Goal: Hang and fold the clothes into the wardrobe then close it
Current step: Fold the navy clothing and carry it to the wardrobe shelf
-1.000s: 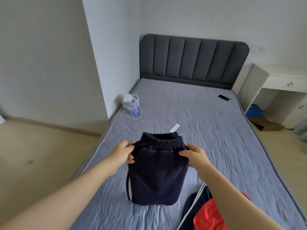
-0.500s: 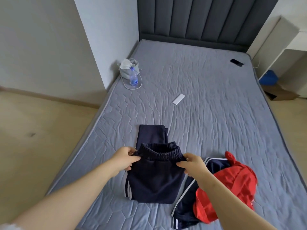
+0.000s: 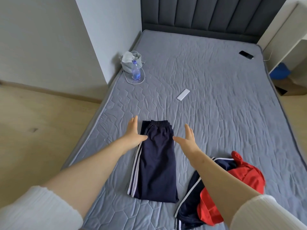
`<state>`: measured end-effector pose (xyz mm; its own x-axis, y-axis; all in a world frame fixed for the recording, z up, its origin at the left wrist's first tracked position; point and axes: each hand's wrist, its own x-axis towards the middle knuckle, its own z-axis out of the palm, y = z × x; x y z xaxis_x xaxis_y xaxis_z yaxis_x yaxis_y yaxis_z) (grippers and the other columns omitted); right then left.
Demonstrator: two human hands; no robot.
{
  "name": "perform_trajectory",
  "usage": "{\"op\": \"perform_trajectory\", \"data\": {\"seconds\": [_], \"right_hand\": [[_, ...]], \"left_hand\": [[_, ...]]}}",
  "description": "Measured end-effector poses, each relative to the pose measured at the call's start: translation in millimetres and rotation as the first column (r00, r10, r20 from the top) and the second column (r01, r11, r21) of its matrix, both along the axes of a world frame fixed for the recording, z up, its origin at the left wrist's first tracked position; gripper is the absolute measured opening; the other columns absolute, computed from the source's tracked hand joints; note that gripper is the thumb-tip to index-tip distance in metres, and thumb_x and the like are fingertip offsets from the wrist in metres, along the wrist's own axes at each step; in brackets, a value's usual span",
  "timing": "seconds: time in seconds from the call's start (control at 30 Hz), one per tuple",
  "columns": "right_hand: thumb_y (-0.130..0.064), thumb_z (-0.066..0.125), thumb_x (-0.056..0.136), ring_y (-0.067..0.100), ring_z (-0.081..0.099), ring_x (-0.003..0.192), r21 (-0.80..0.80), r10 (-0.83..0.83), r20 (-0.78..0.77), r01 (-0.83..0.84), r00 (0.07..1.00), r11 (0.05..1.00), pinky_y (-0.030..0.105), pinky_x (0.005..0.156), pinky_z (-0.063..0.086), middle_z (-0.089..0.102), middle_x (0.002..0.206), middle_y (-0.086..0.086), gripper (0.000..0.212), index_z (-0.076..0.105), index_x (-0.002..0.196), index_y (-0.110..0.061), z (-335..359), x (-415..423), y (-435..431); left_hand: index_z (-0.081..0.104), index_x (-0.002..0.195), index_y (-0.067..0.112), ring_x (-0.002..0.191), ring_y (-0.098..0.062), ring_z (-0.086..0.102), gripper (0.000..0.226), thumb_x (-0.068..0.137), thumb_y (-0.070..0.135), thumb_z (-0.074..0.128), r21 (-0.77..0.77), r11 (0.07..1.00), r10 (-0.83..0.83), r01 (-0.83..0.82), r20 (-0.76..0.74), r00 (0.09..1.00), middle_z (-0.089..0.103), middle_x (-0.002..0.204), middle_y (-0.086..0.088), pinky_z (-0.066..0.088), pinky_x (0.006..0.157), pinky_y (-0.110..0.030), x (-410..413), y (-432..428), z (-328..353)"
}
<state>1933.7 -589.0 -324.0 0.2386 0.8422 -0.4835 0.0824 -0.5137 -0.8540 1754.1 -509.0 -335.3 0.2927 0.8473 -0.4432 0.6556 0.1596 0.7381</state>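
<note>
Lying flat on the bed (image 3: 216,113), navy track pants (image 3: 157,163) are folded in half, waistband no longer pinched. A red-and-navy pile (image 3: 216,188) waits beside. The left hand (image 3: 134,135) and right hand (image 3: 187,140) flank the pants, fingers straight, apart, holding nothing; further fold likely next.

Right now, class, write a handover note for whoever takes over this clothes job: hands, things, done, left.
Left hand: open, thumb on the left edge of the navy track trousers.
Right hand: open, beside their right edge.
Done: trousers lie folded on the bed.
Left: red garment and striped navy garment lie heaped by the right arm; put everything in the wardrobe, not in view, and close it.
</note>
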Motion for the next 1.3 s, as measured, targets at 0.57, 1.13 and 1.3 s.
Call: {"op": "perform_trajectory", "data": {"seconds": [0.57, 1.13, 1.3], "right_hand": [[-0.02, 0.056, 0.089, 0.007, 0.051, 0.095, -0.192, -0.052, 0.061, 0.063, 0.997, 0.979, 0.025, 0.079, 0.041, 0.039, 0.139, -0.007, 0.053, 0.035, 0.138, -0.027, -102.0, -20.3, -55.5], [-0.024, 0.045, 0.092, 0.022, 0.016, 0.141, -0.508, 0.546, 0.386, -0.322, 0.744, 0.799, 0.038, 0.111, 0.02, 0.016, 0.155, -0.001, 0.058, 0.023, 0.146, -0.022, -323.5, -45.1, -144.3], [-0.025, 0.042, 0.094, 0.02, -0.013, 0.144, -0.464, 0.725, 0.482, -0.559, 0.492, 0.687, 0.036, 0.116, -0.001, -0.014, 0.157, 0.003, 0.068, 0.003, 0.15, -0.02, -370.3, -37.3, -118.1]], "left_hand": [[0.05, 0.127, 0.02, 0.123, -0.014, 0.044, 0.04, 0.088, 0.016, 0.057, 0.019, 0.992, -0.116, 0.123, -0.205, 0.972, 0.042, 0.139, 0.004, 0.029, 0.089, -0.019, -19.2, -65.3, -94.1], [0.029, 0.144, 0.018, 0.142, -0.02, 0.016, 0.059, 0.088, 0.013, 0.048, -0.063, 0.875, -0.416, 0.48, -0.605, 0.679, 0.017, 0.153, -0.004, 0.025, 0.11, -0.036, -42.4, -164.9, -322.7], [0.055, 0.129, 0.008, 0.124, -0.028, 0.051, 0.063, 0.068, 0.006, 0.07, 0.104, 0.74, -0.436, 0.665, -0.679, 0.591, 0.048, 0.139, -0.012, 0.043, 0.098, -0.041, -30.8, -160.0, -355.1]]}}
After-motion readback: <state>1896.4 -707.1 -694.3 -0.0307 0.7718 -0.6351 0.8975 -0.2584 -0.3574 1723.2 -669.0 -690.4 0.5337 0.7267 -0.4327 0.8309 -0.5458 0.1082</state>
